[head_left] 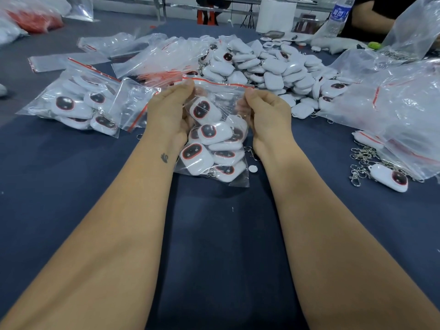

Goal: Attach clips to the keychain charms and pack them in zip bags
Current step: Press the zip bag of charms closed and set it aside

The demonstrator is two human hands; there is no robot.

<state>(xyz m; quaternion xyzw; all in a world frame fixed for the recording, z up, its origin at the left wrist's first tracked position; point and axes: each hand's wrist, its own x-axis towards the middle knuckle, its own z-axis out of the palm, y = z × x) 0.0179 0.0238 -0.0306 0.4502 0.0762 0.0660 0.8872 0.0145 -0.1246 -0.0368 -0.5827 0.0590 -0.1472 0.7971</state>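
A clear zip bag (215,139) with a red seal strip stands on the dark blue table, filled with several white keychain charms with dark red-ringed faces. My left hand (170,110) pinches the bag's top left edge. At the top right edge my right hand (266,113) pinches the same strip. A loose metal clip (252,152) lies just right of the bag. One loose charm (390,178) with a clip rests at the right, beside a heap of metal clips (362,160).
A big pile of loose white charms (273,70) fills the table's far middle. Filled zip bags (78,106) lie at the left, empty bags (152,58) behind them. Large plastic sacks (400,101) crowd the right. A water bottle (338,17) and another person's arm (371,20) are far right.
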